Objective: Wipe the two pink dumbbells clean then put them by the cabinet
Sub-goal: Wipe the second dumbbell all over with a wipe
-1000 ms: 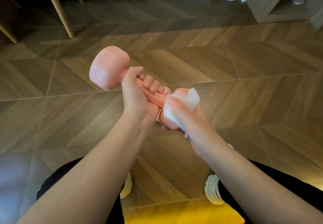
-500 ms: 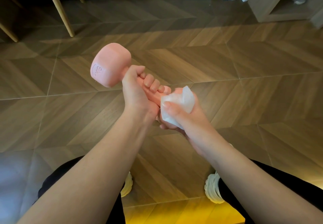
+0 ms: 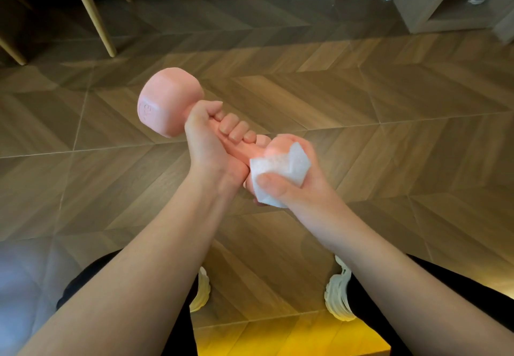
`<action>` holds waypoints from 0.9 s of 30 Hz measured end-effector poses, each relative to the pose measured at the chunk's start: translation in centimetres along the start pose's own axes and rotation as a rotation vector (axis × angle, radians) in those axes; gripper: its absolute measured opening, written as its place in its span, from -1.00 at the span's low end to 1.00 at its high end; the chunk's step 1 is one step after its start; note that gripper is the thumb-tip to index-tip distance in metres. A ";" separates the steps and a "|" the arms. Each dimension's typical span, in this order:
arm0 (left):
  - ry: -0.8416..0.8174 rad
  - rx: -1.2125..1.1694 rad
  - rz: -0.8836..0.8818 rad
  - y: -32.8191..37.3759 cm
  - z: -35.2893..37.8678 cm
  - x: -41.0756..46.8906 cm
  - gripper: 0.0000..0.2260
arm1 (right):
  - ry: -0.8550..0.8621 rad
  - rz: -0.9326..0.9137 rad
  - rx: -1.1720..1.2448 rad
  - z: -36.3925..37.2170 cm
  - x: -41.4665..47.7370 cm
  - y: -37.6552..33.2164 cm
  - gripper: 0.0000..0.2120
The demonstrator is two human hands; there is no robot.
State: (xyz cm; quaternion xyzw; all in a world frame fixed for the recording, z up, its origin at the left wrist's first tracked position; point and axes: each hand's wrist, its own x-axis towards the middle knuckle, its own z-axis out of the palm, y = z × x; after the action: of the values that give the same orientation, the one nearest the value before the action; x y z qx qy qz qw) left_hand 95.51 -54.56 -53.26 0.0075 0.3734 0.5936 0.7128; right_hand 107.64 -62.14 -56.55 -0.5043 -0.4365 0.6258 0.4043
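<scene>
Head view: left hand point(image 3: 207, 139) wrapped tight round handle of pink dumbbell point(image 3: 169, 101), held in air above wooden floor point(image 3: 389, 105); far head up-left of left hand, near head just right of it; right hand point(image 3: 289, 180) closed on white wipe point(image 3: 278, 169), pressed to near head; since a second ago wipe slid lower and round that head, pink top now bare; judgement: near end almost wiped; second dumbbell not in view; cabinet placement not yet begun.
</scene>
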 end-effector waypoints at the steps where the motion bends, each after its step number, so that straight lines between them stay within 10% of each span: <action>1: -0.011 0.013 0.000 -0.2 0.1 -0.1 -0.72 | 0.076 0.017 0.029 0.5 0.2 0.0 -0.39; 6: -0.025 0.068 0.014 -0.6 0.5 0.1 -0.73 | 0.210 0.094 0.173 0.7 0.8 -0.5 -0.41; 14: -0.026 -0.004 0.002 0.1 0.1 0.0 -0.71 | -0.045 0.057 0.083 -0.6 0.1 -0.1 -0.34; 27: -0.061 0.048 0.005 -0.6 0.3 0.1 -0.71 | 0.196 0.205 0.249 0.0 0.3 -1.1 -0.50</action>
State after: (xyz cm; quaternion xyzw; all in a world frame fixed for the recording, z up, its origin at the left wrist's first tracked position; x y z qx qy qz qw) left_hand 96.16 -54.54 -53.36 0.0436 0.3655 0.5857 0.7221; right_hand 107.62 -61.53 -55.64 -0.5506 -0.2606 0.6608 0.4385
